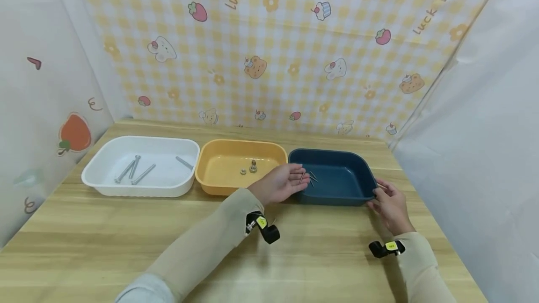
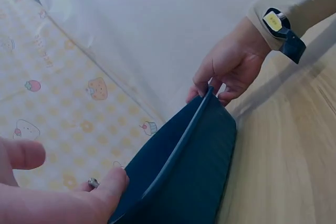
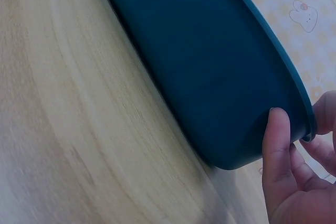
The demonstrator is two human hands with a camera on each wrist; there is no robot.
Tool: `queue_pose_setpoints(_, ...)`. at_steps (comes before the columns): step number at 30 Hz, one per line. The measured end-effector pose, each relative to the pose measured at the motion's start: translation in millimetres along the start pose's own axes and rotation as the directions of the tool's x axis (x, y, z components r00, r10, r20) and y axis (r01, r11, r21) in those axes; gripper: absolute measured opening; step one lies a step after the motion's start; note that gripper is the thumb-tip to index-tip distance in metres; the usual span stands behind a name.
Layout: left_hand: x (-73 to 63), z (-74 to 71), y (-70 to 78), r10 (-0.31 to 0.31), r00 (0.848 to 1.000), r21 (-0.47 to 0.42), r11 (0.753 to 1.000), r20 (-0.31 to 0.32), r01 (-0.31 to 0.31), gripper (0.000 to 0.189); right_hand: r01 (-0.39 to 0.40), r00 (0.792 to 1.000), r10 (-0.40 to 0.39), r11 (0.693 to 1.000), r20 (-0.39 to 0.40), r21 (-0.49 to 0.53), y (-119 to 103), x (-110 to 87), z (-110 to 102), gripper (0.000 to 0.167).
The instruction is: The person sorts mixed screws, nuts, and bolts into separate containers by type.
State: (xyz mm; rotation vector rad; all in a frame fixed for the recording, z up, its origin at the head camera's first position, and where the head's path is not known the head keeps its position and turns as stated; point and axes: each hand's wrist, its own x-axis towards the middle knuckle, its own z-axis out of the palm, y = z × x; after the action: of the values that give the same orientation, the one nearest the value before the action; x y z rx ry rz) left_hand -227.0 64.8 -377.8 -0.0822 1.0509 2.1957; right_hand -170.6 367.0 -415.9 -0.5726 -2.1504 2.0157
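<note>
My left hand [image 1: 279,184] is turned palm up over the left end of the dark blue tray [image 1: 341,201]. A thin screw [image 1: 301,178] lies across its fingers, and the head of the screw [image 2: 93,182] shows in the left wrist view, with the thumb held apart. Several thin screws [image 1: 313,178] lie in the blue tray just beyond the fingertips. At the tray's right end, my right hand [image 1: 391,205] grips the rim, thumb and fingers on either side of it. In the right wrist view one finger [image 3: 278,129] lies along the tray's outer wall.
A yellow tray [image 1: 227,191] beside the blue one holds a nut [image 1: 243,171] and a bolt with a nut on it [image 1: 253,167]. Farther left, a white tray [image 1: 139,191] contains several long bolts [image 1: 143,175]. A patterned cloth [image 1: 286,50] hangs behind the wooden table [image 1: 202,247].
</note>
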Motion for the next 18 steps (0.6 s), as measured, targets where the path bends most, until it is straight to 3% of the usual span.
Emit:
queue_pose_setpoints(10, 28.0, 12.9, 2.9, -0.045, 0.994, -0.188, 0.982, -0.101, 0.025, 0.067, 0.026, 1.000, -0.026, 1.000, 0.005, 0.001, -0.4, 0.6, 0.9, 0.041)
queue_pose_setpoints(18, 51.6, 22.9, -3.2, -0.073, 0.983, -0.228, 0.973, -0.170, 0.033, 0.068, -0.003, 1.000, 0.003, 1.000, -0.022, 0.000, 1.5, 2.5, 1.5, 0.042)
